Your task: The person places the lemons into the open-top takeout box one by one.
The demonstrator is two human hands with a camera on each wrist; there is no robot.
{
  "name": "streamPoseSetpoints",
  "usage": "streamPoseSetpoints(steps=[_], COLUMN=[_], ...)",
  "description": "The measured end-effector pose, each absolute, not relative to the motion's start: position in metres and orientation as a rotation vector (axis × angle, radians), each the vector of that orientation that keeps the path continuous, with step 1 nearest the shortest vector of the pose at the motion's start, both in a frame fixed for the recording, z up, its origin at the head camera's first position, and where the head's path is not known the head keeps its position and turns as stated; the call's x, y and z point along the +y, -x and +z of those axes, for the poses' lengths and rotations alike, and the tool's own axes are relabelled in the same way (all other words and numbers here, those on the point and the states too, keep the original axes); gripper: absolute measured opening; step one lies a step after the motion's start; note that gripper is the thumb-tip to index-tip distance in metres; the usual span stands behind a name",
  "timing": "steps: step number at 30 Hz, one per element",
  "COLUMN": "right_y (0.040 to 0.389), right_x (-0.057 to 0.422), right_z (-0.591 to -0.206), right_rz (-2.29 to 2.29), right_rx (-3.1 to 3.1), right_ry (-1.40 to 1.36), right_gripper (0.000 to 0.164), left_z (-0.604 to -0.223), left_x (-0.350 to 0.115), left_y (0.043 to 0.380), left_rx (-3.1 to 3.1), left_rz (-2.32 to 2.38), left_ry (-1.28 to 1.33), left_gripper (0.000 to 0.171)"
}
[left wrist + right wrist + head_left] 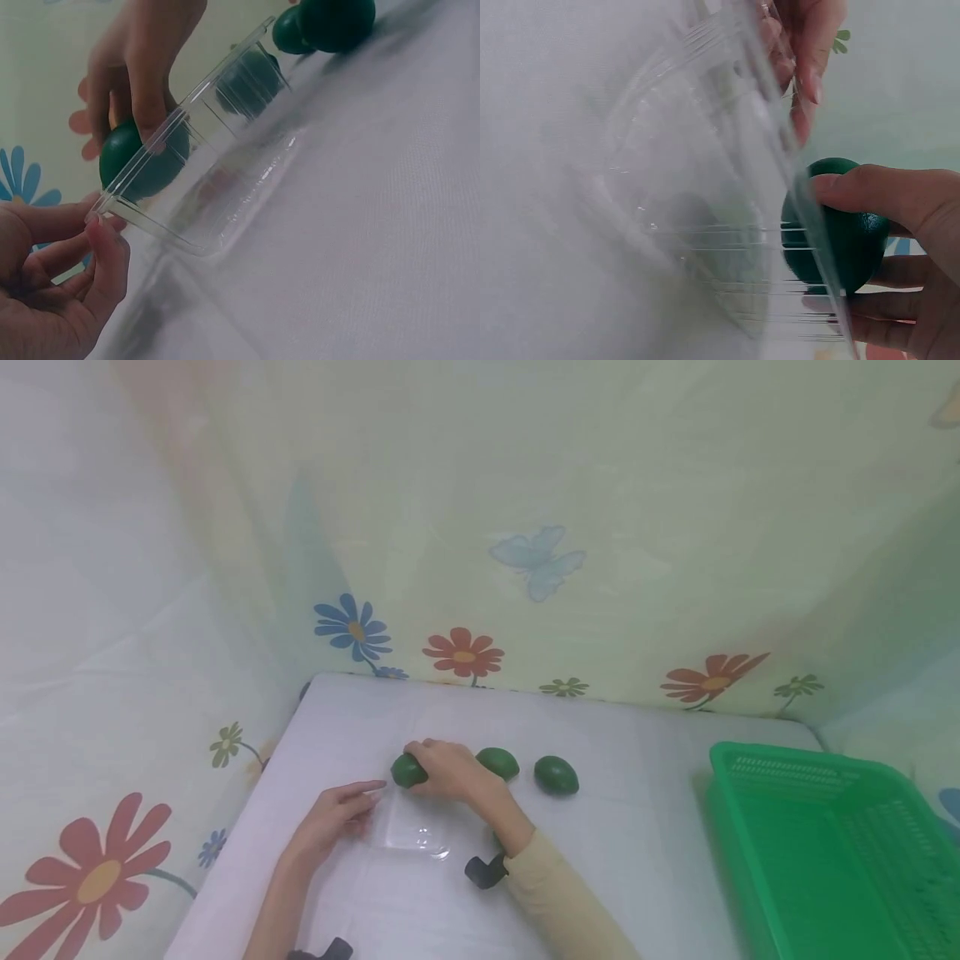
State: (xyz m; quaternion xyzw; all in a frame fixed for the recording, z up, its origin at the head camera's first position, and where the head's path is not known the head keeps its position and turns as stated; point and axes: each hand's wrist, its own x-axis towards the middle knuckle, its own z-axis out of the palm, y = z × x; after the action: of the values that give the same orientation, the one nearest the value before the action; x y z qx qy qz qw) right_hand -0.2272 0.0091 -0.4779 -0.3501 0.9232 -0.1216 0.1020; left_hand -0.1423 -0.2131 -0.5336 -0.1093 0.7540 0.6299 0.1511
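Note:
My left hand (330, 818) pinches the rim of a clear plastic container (214, 161) between thumb and fingers. The container is see-through and open at the top. In my right hand (453, 772) is a dark green lime (407, 770), gripped between thumb and fingers at the container's far side. The right wrist view shows this lime (836, 225) right at the rim, partly seen through the clear wall. Two more limes, one just beyond my right wrist (498, 762) and another further right (557, 776), lie on the table. A bit of green shows beneath my right forearm, mostly hidden.
A large green plastic basket (757, 877) with perforated sides stands at the right of the white-covered table (637, 843). Pale curtains (637, 527) printed with flowers and a butterfly hang behind the table and at its sides.

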Motion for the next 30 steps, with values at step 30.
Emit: streamPoseSetpoints(steps=[30], right_y=[0.223], right_x=[0.0], right_z=[-0.504], right_rz=[-0.335], right_rx=[2.791], right_ry=[0.968], right_gripper=[0.063], left_z=[-0.536], left_x=[-0.213], left_y=[0.142], left_rx=[2.157], left_rz=[1.826], left_ry=[0.301], left_gripper=[0.047])
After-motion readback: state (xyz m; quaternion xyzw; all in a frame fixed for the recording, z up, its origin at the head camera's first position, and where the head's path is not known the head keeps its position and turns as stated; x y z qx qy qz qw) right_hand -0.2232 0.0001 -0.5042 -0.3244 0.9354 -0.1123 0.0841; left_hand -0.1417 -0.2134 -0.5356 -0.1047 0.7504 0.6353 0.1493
